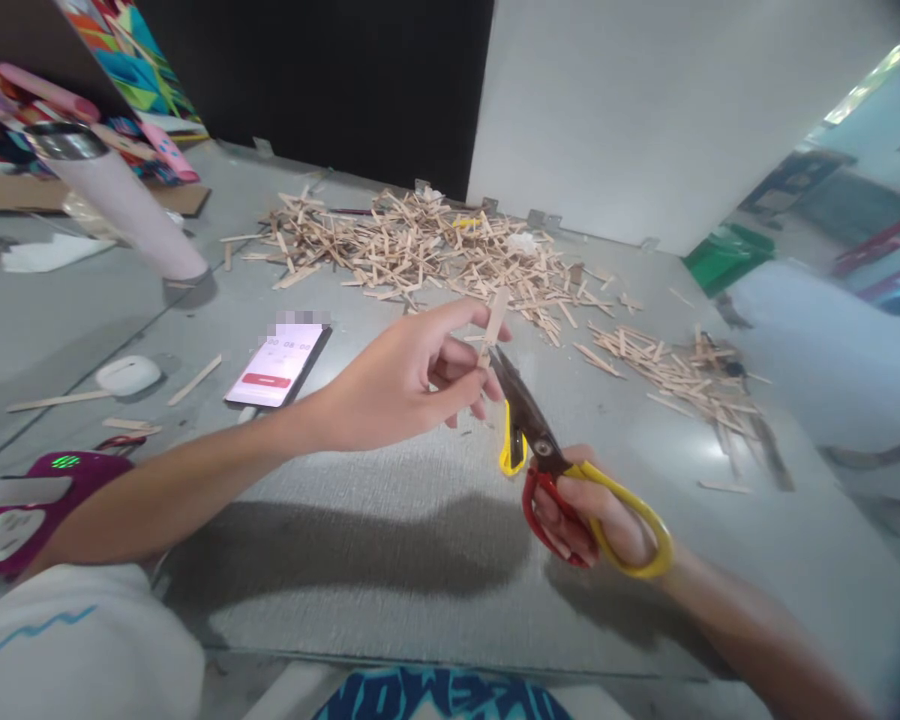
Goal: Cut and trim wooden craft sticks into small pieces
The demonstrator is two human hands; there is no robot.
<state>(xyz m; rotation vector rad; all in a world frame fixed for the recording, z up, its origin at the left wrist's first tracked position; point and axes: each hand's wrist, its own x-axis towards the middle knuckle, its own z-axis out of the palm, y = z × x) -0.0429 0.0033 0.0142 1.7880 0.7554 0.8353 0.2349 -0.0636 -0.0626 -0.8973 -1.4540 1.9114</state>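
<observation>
Between the thumb and fingers of my left hand is a short flat wooden stick, tilted upward. My right hand grips a pair of scissors by its red and yellow handles. The dark blades point up and left, and their tips are close beside the stick's lower end; whether they touch it I cannot tell. Just behind the blades, a yellow and black cutter lies on the grey table. A big heap of cut wooden sticks spreads beyond my hands.
A smaller pile of sticks lies to the right. Left of my hand are a phone, a white earbud case and a tall pale bottle. Black and white panels stand along the back. A green bin shows at the right.
</observation>
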